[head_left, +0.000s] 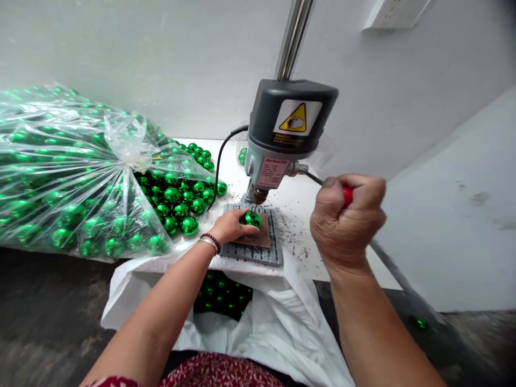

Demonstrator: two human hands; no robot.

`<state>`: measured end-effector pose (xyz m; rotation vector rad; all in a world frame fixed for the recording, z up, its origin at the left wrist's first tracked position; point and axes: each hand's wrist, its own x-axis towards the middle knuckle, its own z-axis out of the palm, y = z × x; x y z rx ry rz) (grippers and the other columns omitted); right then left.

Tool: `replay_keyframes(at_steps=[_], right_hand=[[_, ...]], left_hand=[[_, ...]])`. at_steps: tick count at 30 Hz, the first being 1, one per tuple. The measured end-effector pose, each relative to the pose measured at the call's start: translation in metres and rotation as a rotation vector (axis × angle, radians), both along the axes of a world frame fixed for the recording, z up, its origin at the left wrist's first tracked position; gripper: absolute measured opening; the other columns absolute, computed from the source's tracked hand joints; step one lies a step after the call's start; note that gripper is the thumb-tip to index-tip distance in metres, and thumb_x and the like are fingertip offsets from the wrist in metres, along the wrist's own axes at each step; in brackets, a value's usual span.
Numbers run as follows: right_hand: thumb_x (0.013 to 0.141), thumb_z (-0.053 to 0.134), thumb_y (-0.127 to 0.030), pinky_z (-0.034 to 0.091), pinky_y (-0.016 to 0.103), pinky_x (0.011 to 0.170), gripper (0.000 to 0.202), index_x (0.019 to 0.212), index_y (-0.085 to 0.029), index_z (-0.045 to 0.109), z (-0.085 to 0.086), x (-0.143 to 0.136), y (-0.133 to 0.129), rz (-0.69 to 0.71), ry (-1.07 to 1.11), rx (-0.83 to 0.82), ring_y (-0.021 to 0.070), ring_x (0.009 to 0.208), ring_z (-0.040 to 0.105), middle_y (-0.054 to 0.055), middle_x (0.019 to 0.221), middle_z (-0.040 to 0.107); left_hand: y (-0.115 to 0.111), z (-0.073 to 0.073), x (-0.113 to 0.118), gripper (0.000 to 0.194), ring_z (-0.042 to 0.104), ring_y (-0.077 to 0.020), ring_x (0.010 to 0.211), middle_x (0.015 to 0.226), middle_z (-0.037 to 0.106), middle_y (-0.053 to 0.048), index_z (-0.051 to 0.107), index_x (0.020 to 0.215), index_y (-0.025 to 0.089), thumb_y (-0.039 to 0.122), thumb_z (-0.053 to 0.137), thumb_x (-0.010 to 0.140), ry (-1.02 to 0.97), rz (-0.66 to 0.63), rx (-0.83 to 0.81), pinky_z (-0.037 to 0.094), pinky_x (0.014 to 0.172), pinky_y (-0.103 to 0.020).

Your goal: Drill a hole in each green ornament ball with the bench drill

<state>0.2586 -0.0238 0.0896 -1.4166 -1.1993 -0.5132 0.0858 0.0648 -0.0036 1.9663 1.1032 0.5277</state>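
A grey and black bench drill stands on the white table, its bit pointing down at a shiny green ball. The bit's tip appears to meet the top of the ball; how deep it goes I cannot tell. My left hand grips that ball from the left, thumb in front, over a brown board on the drill's grey slotted base. My right hand is wrapped round the red-knobbed feed lever at the drill's right side.
A big clear plastic bag full of green balls lies at the left, with loose balls spilling beside it. Dark shavings litter the table. White cloth hangs at the front around more balls. A black cord runs left of the drill.
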Motion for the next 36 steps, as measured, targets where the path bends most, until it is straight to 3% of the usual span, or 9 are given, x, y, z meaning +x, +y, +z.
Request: replay_keyframes(at_steps=[12,21,24,28,31,33,36], right_hand=[[0.093,0.049,-0.043,0.040,0.028,0.067,0.026,0.086,-0.019,0.054,-0.025,-0.001,0.006,-0.022,-0.084,0.131,0.0117,0.067,0.049,0.002,0.073,0.056],[0.089,0.051,-0.035,0.039,0.026,0.064,0.016,0.087,-0.020,0.050,-0.043,-0.004,-0.001,0.022,-0.087,0.104,0.0110,0.065,0.048,0.002,0.073,0.056],[0.090,0.048,-0.040,0.038,0.026,0.063,0.022,0.085,-0.019,0.050,-0.024,-0.005,0.002,0.007,-0.036,0.101,0.0104,0.064,0.047,0.002,0.072,0.056],[0.093,0.044,-0.044,0.035,0.024,0.061,0.030,0.084,-0.017,0.053,0.026,0.000,0.019,-0.021,0.080,0.027,0.0083,0.063,0.045,0.001,0.071,0.055],[0.091,0.049,-0.038,0.034,0.024,0.063,0.024,0.080,-0.017,0.053,0.056,0.002,0.030,-0.043,0.128,-0.032,0.0070,0.063,0.044,-0.001,0.070,0.054],[0.089,0.053,-0.032,0.033,0.024,0.064,0.018,0.079,-0.017,0.052,0.065,0.001,0.033,-0.064,0.158,-0.053,0.0066,0.063,0.043,-0.002,0.070,0.054],[0.087,0.056,-0.026,0.034,0.024,0.067,0.015,0.077,-0.016,0.050,0.067,-0.001,0.035,-0.095,0.205,-0.070,0.0061,0.065,0.043,-0.002,0.071,0.053]], left_hand=[[0.000,-0.004,0.001,0.039,0.067,-0.0221,0.091,0.096,0.077,-0.002,0.075,0.105,0.022,0.039,0.082,0.070,-0.003,0.029,0.010,0.054,0.084,-0.031],[0.001,-0.004,0.000,0.044,0.067,-0.0216,0.092,0.098,0.077,-0.003,0.074,0.109,0.022,0.039,0.083,0.070,-0.002,0.033,0.015,0.054,0.084,-0.030],[0.000,-0.002,0.001,0.044,0.067,-0.0225,0.092,0.099,0.076,-0.004,0.074,0.109,0.021,0.038,0.083,0.070,0.019,0.043,0.008,0.054,0.084,-0.031],[-0.007,0.001,0.001,0.041,0.067,-0.0232,0.094,0.101,0.075,-0.004,0.073,0.109,0.021,0.035,0.082,0.071,0.009,0.075,0.030,0.054,0.085,-0.032],[-0.018,0.006,-0.003,0.042,0.067,-0.0227,0.096,0.104,0.075,-0.003,0.071,0.113,0.022,0.031,0.080,0.073,-0.040,0.097,0.045,0.054,0.088,-0.032],[-0.028,0.009,-0.012,0.042,0.067,-0.0232,0.098,0.106,0.074,-0.004,0.070,0.114,0.021,0.031,0.079,0.075,-0.047,0.074,0.046,0.054,0.090,-0.033],[-0.046,0.014,-0.036,0.052,0.067,-0.0272,0.107,0.118,0.073,-0.008,0.068,0.122,0.021,0.034,0.081,0.073,0.028,-0.076,0.037,0.053,0.095,-0.037]])
